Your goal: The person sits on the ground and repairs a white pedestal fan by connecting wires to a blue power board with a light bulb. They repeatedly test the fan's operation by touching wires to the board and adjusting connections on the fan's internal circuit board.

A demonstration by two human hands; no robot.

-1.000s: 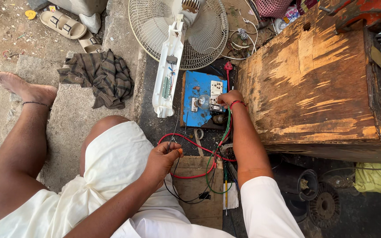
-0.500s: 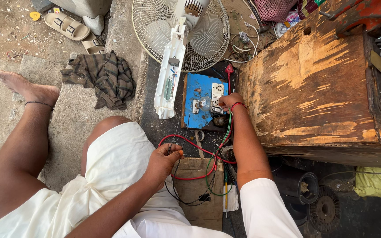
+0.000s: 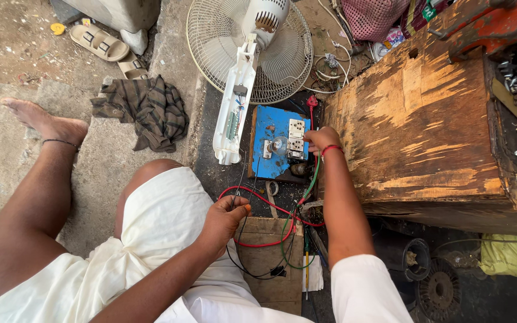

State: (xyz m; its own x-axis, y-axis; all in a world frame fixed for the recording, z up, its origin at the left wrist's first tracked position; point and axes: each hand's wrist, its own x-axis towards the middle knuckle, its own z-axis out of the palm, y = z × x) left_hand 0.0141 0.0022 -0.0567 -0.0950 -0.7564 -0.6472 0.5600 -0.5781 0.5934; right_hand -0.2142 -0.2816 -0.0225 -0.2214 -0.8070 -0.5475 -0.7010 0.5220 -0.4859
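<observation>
Unmoved right hand [image 3: 321, 139] (fingers on switchboard [image 3: 279, 142])

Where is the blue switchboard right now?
In the head view, the blue switchboard lies on the ground at centre, between the white fan column and the wooden crate, under the right hand.

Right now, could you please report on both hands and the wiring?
Left hand pinching red wire. Right hand at sockets on blue board. Fan stem lies beside board.

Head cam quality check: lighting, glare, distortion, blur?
Head view: even daylight, soft shadows, no harsh glare; wide-angle bending at the edges, as on the wooden workbench; sharp on the left hand, right hand and blue switchboard.
</observation>
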